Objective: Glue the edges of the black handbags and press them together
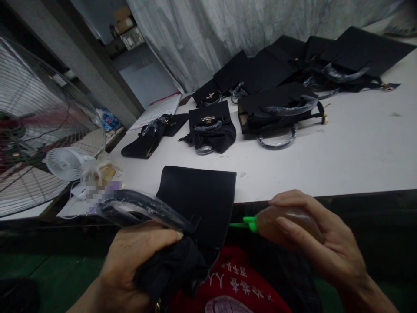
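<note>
White table with black bags, and two busy hands at its near edge

The white table (pixel 368 152) is smooth and pale, with a few small dark marks. On its far side lie several black bags (pixel 270 65), some overlapping; closer to its middle there are three more, and clear plastic wraps the handles. At the table's left end lies a printed sheet (pixel 159 108).

Behind the table hangs a grey curtain (pixel 202 34), and to the left of the curtain, also behind the table, a pillar (pixel 74 56) stands. Beside the table's left end are a large caged fan (pixel 42 108) and a small white fan (pixel 63 163). Below the table, the floor (pixel 81 265) is green and dim.

In front of the table's near edge, the left hand (pixel 133 261) grips the held bag (pixel 198 200). At the same edge, further right, the right hand (pixel 325 239) is closed around a bottle (pixel 270 226). Its green nozzle (pixel 250 224) points to the held bag; whether they touch, I cannot tell.
</note>
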Action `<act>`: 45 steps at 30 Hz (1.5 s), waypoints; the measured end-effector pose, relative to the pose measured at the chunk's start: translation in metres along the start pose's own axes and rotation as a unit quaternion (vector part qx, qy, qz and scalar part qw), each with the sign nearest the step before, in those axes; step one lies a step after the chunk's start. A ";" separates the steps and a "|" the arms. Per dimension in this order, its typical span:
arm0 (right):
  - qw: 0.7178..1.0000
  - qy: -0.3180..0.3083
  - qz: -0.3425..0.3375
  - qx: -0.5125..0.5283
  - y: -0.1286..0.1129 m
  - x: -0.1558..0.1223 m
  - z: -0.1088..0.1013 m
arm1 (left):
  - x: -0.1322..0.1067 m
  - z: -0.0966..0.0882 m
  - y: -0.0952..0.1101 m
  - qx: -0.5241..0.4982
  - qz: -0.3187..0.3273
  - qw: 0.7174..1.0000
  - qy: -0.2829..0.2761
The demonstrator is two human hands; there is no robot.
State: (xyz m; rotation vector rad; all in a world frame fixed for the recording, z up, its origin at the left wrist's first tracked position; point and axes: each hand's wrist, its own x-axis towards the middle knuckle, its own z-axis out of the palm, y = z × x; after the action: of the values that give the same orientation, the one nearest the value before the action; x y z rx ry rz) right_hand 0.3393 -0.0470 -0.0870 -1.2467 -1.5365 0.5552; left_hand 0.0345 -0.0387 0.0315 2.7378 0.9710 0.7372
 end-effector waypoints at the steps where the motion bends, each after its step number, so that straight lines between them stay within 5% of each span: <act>1: 1.000 -0.002 -0.006 -0.001 -0.002 0.000 0.000 | 0.001 0.000 0.000 -0.004 0.001 1.000 0.001; 5: 0.998 0.028 -0.031 -0.036 -0.007 0.000 0.000 | 0.003 0.001 0.000 -0.005 -0.002 1.000 0.004; 9: 0.998 -0.039 -0.034 -0.024 -0.008 0.000 -0.002 | 0.003 0.001 0.002 -0.006 -0.012 1.000 0.007; 13: 0.997 0.012 -0.051 -0.055 -0.007 0.003 -0.002 | 0.002 0.001 0.001 -0.017 -0.010 1.000 0.000; 17: 0.996 -0.033 -0.065 -0.044 -0.007 0.007 -0.001 | 0.003 0.002 -0.001 -0.014 -0.013 1.000 -0.006; 21: 0.997 -0.002 -0.056 -0.060 -0.008 0.008 -0.003 | 0.006 0.003 -0.001 -0.022 -0.010 1.000 0.001; 32: 0.996 -0.062 -0.063 -0.012 -0.028 -0.005 -0.004 | 0.005 0.004 -0.001 -0.021 -0.010 1.000 0.005; 37: 0.996 -0.006 -0.070 -0.060 -0.029 -0.006 -0.004 | 0.008 0.005 0.000 -0.026 -0.007 1.000 0.015; 42: 0.993 -0.067 -0.082 -0.042 -0.031 -0.008 -0.004 | 0.008 0.007 -0.001 -0.039 -0.006 0.999 0.015; 45: 0.994 -0.037 -0.090 -0.055 -0.032 -0.006 -0.004 | 0.010 0.006 0.001 -0.027 -0.009 0.999 0.019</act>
State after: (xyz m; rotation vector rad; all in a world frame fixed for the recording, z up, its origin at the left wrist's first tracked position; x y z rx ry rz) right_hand 0.3289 -0.0652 -0.0611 -1.1659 -1.7419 0.4070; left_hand 0.0445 -0.0329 0.0302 2.6746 0.9664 0.8029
